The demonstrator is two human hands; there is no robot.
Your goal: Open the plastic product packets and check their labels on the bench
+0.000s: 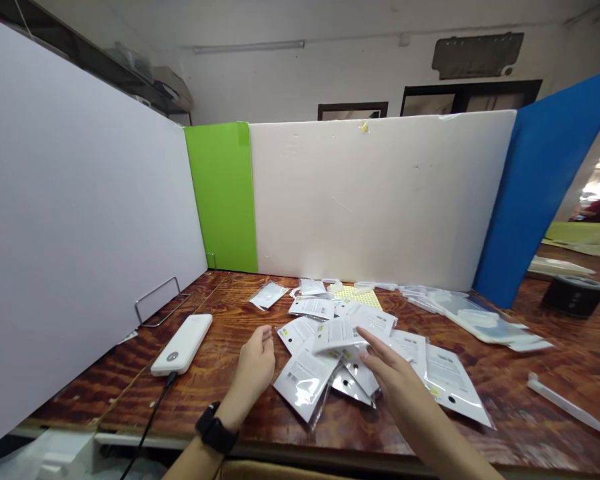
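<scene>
My left hand (253, 367) hangs over the wooden table (510, 393) just left of a loose pile of white foil-backed resealable packets (305, 380). Its fingers are slightly curled and apart, holding nothing, and a black watch (217, 428) sits on that wrist. My right hand (395, 377) is over the pile, pinching the edge of a raised white packet (343, 335) between fingers and thumb. Lower packets are partly hidden beneath it.
A white power bank (181, 345) with a black cable (153, 417) lies left. Behind stand a yellow dotted sheet (357, 298), a white board (375, 193), and a green panel (223, 200). Right lie clear flat packets (480, 320), a black tape roll (574, 297), and a white plastic strip (567, 403).
</scene>
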